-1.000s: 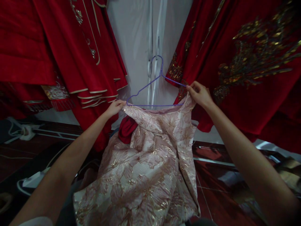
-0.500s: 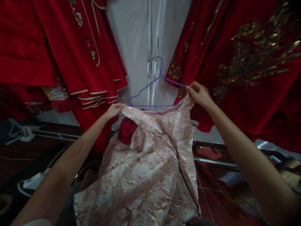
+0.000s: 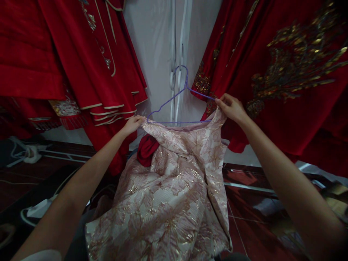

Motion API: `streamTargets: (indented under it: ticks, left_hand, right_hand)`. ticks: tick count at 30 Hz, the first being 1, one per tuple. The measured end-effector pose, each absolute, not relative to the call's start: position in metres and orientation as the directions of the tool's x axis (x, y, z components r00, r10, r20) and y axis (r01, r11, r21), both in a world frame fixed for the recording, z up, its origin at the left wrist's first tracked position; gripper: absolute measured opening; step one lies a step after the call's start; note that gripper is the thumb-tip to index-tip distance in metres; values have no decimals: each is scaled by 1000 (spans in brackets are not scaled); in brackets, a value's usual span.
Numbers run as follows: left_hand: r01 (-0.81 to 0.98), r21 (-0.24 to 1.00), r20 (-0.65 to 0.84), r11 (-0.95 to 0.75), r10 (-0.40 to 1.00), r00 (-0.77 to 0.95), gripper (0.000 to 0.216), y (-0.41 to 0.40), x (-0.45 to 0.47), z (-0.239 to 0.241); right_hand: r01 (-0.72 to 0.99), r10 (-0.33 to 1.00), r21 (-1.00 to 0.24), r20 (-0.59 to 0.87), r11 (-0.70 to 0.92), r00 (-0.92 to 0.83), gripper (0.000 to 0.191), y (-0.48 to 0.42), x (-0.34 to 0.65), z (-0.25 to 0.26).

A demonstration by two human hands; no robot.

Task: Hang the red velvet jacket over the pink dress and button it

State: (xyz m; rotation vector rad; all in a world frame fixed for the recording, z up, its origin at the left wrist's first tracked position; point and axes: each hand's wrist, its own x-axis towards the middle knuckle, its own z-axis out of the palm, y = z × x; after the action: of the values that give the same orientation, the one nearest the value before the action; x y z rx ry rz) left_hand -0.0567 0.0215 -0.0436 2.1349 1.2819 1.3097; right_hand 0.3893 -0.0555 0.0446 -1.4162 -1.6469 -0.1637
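Observation:
A pale pink brocade dress [image 3: 174,195] with gold floral patterning spreads out before me. My left hand [image 3: 133,124] pinches its left shoulder, close to the end of a purple hanger [image 3: 174,97]. At the opposite shoulder, my right hand [image 3: 231,107] grips the dress fabric by the hanger's right arm, whose tip is hidden there. The hanger's hook is up against white vertical straps [image 3: 178,78]. Dark red cloth [image 3: 146,150] shows beside the bodice, below my left hand.
Red garments with pale piping [image 3: 108,72] hang on the left. A red garment with gold embroidery [image 3: 293,72] hangs on the right. Behind is a pale wall [image 3: 152,47]. A white device with a cord [image 3: 40,208] lies at lower left, above a tiled floor [image 3: 241,224].
My left hand has risen slightly, lifting the left shoulder of the dress nearer the hanger's end. My right hand has shifted a little to the right with its shoulder.

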Motion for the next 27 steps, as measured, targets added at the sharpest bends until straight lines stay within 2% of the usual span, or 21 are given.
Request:
streamTargets:
  ticks: [6, 11, 16, 21, 24, 27]
  left_hand:
    - [521, 634, 527, -572, 812, 251, 53, 16, -70, -54]
    - [539, 585, 585, -606, 776, 238, 51, 15, -68, -54]
    - [533, 541, 647, -651, 727, 230, 49, 18, -42, -28]
    - [452, 501, 694, -738, 654, 301, 46, 13, 7, 4]
    - [395, 584, 660, -710, 698, 279, 43, 13, 13, 2]
    - [330, 763, 560, -556, 823, 93, 35, 19, -6, -21]
  right_hand:
    - [815, 712, -490, 687, 310, 142, 45, -64, 380, 46]
    - [840, 713, -443, 694, 313, 100, 46, -59, 385, 45]
    - [833, 711, -404, 703, 378, 19, 47, -46, 396, 40]
    - [806, 717, -421, 697, 416, -6, 49, -44, 397, 39]
    - [797, 724, -430, 690, 424, -13, 49, -45, 396, 39]
    - [794, 739, -441, 673, 419, -16, 50, -44, 394, 38]
